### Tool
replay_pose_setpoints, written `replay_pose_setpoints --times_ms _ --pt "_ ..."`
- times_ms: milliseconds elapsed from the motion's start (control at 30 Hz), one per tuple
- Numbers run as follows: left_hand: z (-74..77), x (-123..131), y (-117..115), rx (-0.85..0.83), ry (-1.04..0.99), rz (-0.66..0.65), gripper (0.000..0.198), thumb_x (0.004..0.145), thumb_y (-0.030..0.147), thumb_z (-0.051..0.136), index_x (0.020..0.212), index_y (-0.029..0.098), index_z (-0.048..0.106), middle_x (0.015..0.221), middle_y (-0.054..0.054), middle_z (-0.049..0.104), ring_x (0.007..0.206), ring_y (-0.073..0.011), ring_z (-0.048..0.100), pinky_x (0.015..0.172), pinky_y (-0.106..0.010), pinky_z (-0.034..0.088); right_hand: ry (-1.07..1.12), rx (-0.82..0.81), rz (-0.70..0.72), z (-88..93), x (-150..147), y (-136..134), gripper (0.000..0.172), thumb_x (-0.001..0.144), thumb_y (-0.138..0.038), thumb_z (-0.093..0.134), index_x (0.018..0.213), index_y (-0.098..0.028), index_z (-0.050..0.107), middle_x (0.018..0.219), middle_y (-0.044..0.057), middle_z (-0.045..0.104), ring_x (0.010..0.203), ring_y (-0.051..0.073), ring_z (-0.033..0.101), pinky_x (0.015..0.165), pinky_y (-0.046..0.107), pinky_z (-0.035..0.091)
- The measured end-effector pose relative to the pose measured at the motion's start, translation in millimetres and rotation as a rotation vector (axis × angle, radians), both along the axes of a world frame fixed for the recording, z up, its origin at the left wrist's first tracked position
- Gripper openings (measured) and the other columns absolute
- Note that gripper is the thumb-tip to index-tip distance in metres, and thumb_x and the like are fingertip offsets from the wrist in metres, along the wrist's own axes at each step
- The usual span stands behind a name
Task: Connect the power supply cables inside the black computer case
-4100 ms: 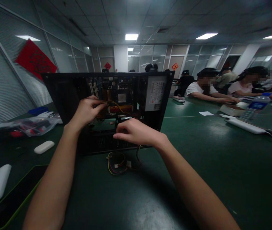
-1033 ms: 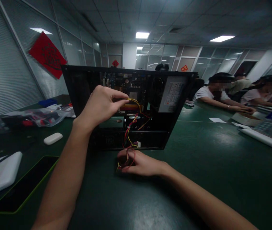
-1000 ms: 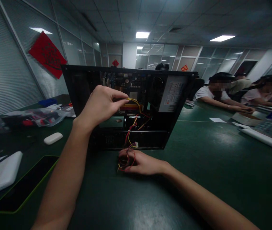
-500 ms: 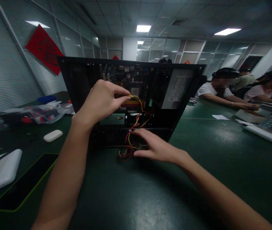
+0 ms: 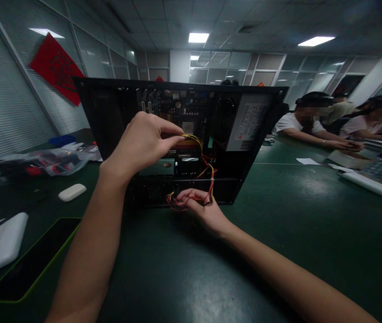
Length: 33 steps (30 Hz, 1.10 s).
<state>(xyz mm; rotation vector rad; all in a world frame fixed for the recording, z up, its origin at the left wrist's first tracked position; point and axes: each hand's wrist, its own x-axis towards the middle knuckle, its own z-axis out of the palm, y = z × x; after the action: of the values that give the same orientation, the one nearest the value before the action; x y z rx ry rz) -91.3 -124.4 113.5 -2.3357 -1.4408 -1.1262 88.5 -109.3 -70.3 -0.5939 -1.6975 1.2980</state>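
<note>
Your left hand (image 5: pixel 144 143) has a narrow pinch, with thumb and fingertips closed on the yellow wires (image 5: pixel 196 140), which arc away to the right and down inside the computer case (image 5: pixel 180 85). Your right hand (image 5: pixel 206 211) sits lower and a little to the right, palm turned up, its fingers curled about the red-and-yellow cable bundle (image 5: pixel 212 185) at the front lower edge of the case. The relation to watch is between these two runs: the bundle's long axis drops nearly upright from the case's interior to your right hand, then bends leftward across the fingers, its loose loops just past the fingertips. The bundle therefore lies below the left grip, and the right hand, already in contact, is the nearer. The case stands upright on the green surface (image 5: pixel 278 224), holding a circuit board (image 5: pixel 196 107) and, toward its right side, a power supply (image 5: pixel 249 119). Well to your left, a clear plastic bag (image 5: pixel 54 161) contains dark and red items; at far right is a carton (image 5: pixel 349 160) whose contents you cannot make out.
</note>
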Motion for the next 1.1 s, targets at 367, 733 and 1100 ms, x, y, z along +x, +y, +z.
replay_pose_setpoints --times_ms 367,733,1100 --pt "0.3 -2.2 1.8 -0.095 0.002 -0.004 0.022 0.088 0.036 0.069 0.103 0.026 0.082 0.097 -0.004 0.079 0.093 -0.0244 0.072 0.087 -0.034 0.052 -0.471 0.501 0.086 -37.1 44.9 -6.7 0.029 0.1 -0.019 0.041 0.116 -0.02 0.065 0.131 0.012 0.06 0.123 0.021 0.057 0.107 0.044 0.043" --pt "-6.6 8.3 4.8 -0.05 0.062 -0.042 0.02 0.087 0.037 0.069 0.1 0.028 0.082 0.095 -0.004 0.08 0.086 -0.0232 0.072 0.074 -0.033 0.052 -1.125 0.939 0.005 -9.2 41.6 -23.3 0.065 0.092 -0.03 0.053 0.155 -0.021 0.04 0.125 0.018 0.062 0.113 0.032 0.057 0.092 0.047 0.049" --pt "-7.5 12.4 5.4 -0.074 0.037 -0.045 0.023 0.084 0.042 0.071 0.099 0.029 0.082 0.097 -0.003 0.08 0.09 -0.0245 0.073 0.08 -0.033 0.052 -1.0 0.753 0.08 5.8 20.8 -5.7 0.015 0.094 -0.026 0.052 0.097 -0.016 0.062 0.097 0.014 0.069 0.086 0.024 0.065 0.076 0.036 0.052"
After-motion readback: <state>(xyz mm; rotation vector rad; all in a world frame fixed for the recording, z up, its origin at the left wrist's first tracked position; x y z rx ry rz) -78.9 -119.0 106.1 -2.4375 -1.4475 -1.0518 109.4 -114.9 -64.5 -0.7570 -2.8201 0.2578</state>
